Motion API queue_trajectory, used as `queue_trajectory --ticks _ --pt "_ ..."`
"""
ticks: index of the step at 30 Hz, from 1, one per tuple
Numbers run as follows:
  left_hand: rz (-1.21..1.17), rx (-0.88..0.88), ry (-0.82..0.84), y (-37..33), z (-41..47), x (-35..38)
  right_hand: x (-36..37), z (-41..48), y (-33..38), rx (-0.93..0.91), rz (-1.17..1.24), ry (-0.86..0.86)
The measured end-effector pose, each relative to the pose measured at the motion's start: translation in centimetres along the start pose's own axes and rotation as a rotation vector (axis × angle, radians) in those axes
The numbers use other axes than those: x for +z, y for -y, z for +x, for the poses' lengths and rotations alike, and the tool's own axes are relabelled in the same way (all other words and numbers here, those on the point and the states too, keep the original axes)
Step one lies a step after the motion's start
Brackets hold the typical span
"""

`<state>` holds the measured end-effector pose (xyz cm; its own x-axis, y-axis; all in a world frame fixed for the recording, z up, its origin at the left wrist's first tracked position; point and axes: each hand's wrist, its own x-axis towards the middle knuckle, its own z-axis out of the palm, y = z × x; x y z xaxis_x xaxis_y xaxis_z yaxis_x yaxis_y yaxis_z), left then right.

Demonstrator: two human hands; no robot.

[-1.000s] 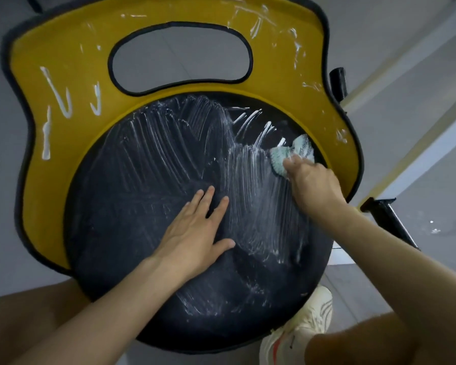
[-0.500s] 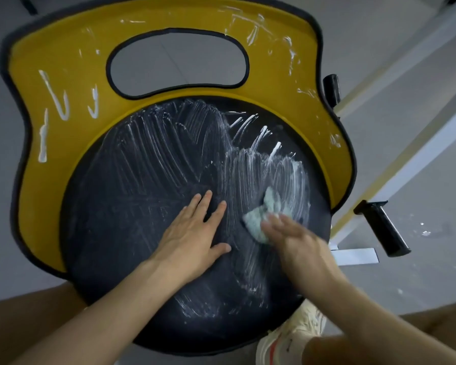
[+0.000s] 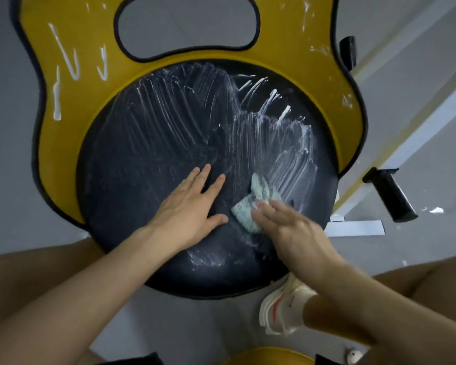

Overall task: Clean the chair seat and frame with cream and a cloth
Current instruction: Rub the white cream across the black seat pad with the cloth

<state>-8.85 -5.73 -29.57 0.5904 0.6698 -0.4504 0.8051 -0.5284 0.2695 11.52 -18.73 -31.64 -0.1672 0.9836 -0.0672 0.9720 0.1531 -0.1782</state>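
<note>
One cloth (image 3: pixel 250 208) was pressed against the one dark seat (image 3: pixel 132 196), at 4 o'clock from its centre, by the right hand (image 3: pixel 291 229). Its fingers were extended and nothing was pinched (blur allowed no more certainty). The left hand (image 3: pixel 187 206), at 7 o'clock, was laid flat and held nothing. Being merely pressed, the cloth could be slid from under the fingers. Three thick cream marks (image 3: pixel 63 54) at 10 o'clock on the one yellow frame (image 3: pixel 50 143) might be left to dry.
</note>
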Motion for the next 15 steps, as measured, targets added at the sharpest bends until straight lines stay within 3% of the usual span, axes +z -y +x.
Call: queue_trajectory --ticks 4,7,11,15 --pt "-0.015 -0.026 -0.012 0.0 -1.8 0.9 -1.1 3.7 -4.0 0.219 -0.051 -0.017" --pt "-0.018 -0.046 -0.019 0.3 -3.0 1.4 -0.9 2.6 -2.2 0.258 -0.071 -0.051" --pt "-0.011 -0.054 -0.023 0.6 -3.7 1.7 1.1 -1.9 5.3 -0.026 -0.141 0.087" --pt "0.017 -0.033 -0.044 1.0 -4.2 2.1 1.0 -2.9 5.0 -0.057 -0.104 0.052"
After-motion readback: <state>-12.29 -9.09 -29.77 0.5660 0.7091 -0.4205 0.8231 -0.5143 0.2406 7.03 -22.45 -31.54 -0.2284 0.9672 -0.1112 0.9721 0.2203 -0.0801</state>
